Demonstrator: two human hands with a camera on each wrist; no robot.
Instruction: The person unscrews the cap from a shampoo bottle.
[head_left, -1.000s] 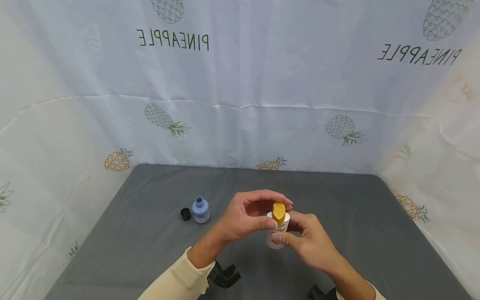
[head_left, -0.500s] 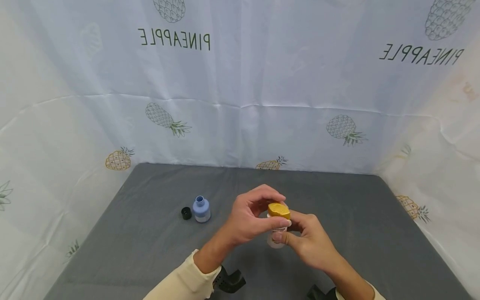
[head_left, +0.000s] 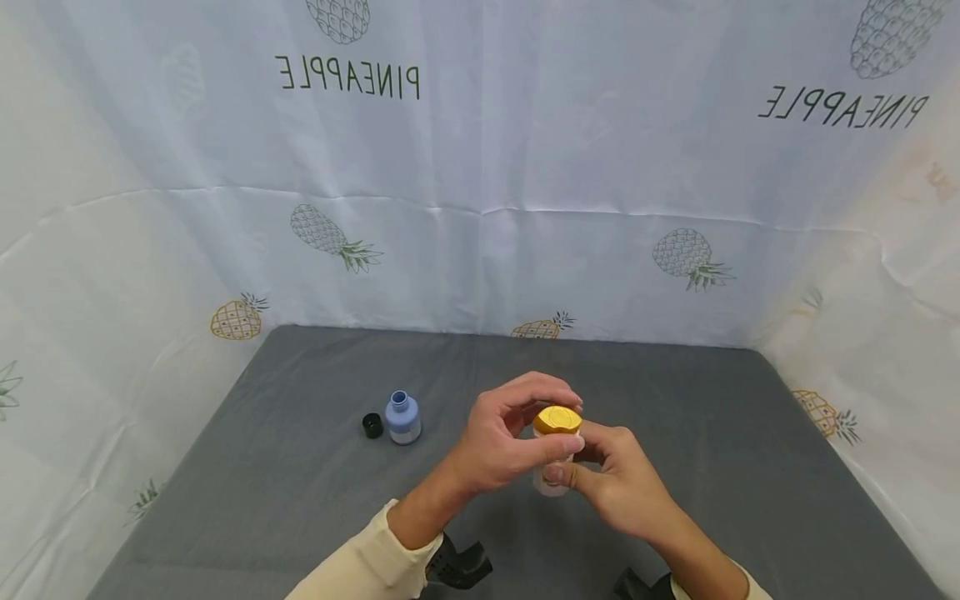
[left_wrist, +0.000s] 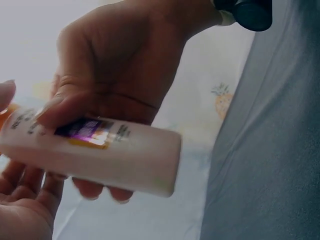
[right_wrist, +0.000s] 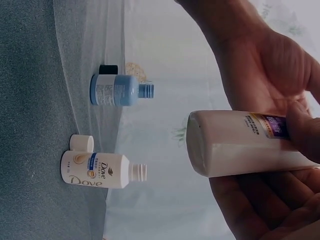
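Observation:
Between both hands is a pale bottle (head_left: 550, 485) with a gold cap (head_left: 558, 419). My right hand (head_left: 630, 487) grips the bottle's body, thumb across its front. My left hand (head_left: 498, 437) pinches the gold cap, thumb on the near side and fingers curled over the far side. The cap sits at the bottle's top. A purple and gold label shows on the pale bottle (left_wrist: 120, 155) in the left wrist view. In the right wrist view, the bottle's base (right_wrist: 200, 142) faces the camera and the thumb covers part of the label.
An uncapped blue bottle (head_left: 403, 422) stands left on the grey cloth (head_left: 315, 500), beside a black cap (head_left: 372, 426). The right wrist view also shows an uncapped white Dove bottle (right_wrist: 95, 170) with a white cap (right_wrist: 81, 143) beside it. A pineapple-print curtain (head_left: 480, 267) surrounds the table.
The gold cap has turned on the bottle, its long side now lying crosswise. My left thumb has slid right along it. The right hand and bottle have stayed nearly in place.

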